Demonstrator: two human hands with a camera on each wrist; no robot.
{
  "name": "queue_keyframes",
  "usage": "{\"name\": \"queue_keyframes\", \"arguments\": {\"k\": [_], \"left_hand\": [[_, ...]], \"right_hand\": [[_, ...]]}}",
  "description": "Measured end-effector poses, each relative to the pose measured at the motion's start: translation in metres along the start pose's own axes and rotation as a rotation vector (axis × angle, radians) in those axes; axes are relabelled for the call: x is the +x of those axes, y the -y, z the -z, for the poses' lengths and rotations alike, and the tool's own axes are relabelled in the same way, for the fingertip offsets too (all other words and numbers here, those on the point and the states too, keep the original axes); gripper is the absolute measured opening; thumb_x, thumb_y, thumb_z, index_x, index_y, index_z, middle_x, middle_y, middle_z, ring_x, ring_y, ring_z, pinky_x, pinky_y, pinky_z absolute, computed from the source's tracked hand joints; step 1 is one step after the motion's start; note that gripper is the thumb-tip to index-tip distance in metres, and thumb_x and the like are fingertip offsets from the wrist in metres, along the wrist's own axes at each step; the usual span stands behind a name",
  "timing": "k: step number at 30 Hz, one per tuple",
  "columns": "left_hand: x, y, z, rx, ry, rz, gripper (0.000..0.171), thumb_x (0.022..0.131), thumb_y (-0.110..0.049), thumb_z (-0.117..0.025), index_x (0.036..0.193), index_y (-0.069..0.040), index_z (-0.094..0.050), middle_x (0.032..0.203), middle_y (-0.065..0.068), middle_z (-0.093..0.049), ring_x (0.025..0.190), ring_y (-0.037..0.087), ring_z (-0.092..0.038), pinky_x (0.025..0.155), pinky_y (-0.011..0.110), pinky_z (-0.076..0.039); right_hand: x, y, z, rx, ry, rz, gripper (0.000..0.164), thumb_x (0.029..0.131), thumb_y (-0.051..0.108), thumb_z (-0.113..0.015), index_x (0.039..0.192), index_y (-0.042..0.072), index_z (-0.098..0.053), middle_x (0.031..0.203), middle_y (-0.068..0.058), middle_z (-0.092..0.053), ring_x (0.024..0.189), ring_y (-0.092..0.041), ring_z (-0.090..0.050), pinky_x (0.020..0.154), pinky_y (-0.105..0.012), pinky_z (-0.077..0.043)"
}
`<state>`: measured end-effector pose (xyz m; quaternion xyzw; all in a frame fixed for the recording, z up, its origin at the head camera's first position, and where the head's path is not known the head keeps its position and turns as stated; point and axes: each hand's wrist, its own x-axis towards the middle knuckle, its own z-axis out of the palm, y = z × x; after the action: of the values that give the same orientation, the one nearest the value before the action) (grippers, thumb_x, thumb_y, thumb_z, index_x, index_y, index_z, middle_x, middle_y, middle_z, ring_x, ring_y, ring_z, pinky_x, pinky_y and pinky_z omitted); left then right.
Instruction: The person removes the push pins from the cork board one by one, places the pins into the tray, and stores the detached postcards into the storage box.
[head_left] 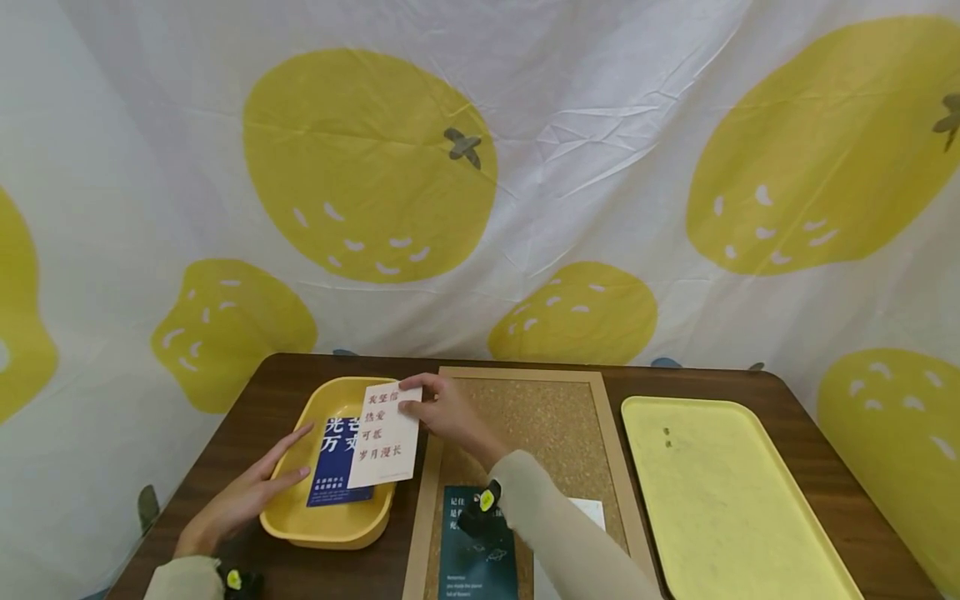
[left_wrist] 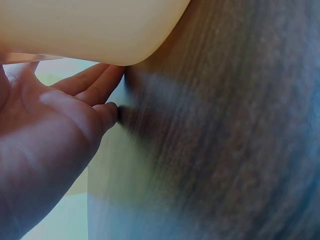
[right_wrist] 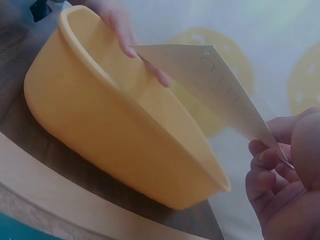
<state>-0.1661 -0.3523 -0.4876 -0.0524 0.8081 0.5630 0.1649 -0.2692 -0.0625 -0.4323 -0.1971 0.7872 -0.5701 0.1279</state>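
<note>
My right hand [head_left: 453,417] pinches a white card [head_left: 386,442] with red handwritten-style characters by its upper right corner. The card is held tilted above the yellow plastic basin [head_left: 322,529], and its plain back with a line of script faces the right wrist view. Beneath it, a blue card [head_left: 337,479] with white characters lies in the basin, partly covered. My left hand [head_left: 251,487] is at the basin's left side, index finger and thumb extended over the rim, with the other fingers low against the outer wall in the left wrist view.
A wood-framed cork board [head_left: 540,417] lies right of the basin, bearing a dark teal card [head_left: 468,571] and a white card [head_left: 588,510] partly behind my right forearm. Further right is a yellow tray [head_left: 720,492]. A lemon-print cloth [head_left: 570,183] hangs behind the brown table [head_left: 247,433].
</note>
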Motion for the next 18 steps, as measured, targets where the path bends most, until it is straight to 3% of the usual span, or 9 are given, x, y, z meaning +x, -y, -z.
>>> {"name": "queue_keyframes", "arguments": {"k": [8, 13, 18], "left_hand": [[0.001, 0.002, 0.001, 0.038, -0.007, -0.018, 0.067, 0.092, -0.033, -0.056, 0.147, -0.039, -0.018, 0.156, 0.013, 0.000, 0.129, 0.035, -0.028, 0.093, 0.037, -0.043], [0.001, 0.003, 0.001, 0.054, -0.010, -0.023, 0.068, 0.092, -0.035, -0.056, 0.147, -0.039, -0.017, 0.156, 0.013, 0.000, 0.132, 0.035, -0.024, 0.099, 0.042, -0.038], [0.002, 0.003, 0.002, 0.044, -0.003, -0.021, 0.068, 0.092, -0.035, -0.056, 0.147, -0.039, -0.017, 0.156, 0.013, 0.000, 0.133, 0.035, -0.022, 0.101, 0.044, -0.035]], "right_hand": [[0.001, -0.001, -0.012, 0.015, 0.006, -0.012, 0.025, 0.087, 0.015, -0.066, 0.112, 0.014, -0.065, 0.084, -0.001, -0.062, 0.054, -0.011, -0.049, 0.046, -0.021, -0.039], [0.001, -0.002, -0.019, 0.026, 0.021, -0.014, 0.025, 0.088, 0.014, -0.065, 0.114, 0.013, -0.064, 0.085, -0.002, -0.060, 0.054, -0.013, -0.049, 0.045, -0.020, -0.039], [0.002, -0.002, -0.025, 0.012, 0.023, -0.045, 0.025, 0.088, 0.017, -0.065, 0.113, 0.016, -0.065, 0.084, 0.000, -0.061, 0.060, -0.023, -0.056, 0.045, -0.021, -0.042]]}}
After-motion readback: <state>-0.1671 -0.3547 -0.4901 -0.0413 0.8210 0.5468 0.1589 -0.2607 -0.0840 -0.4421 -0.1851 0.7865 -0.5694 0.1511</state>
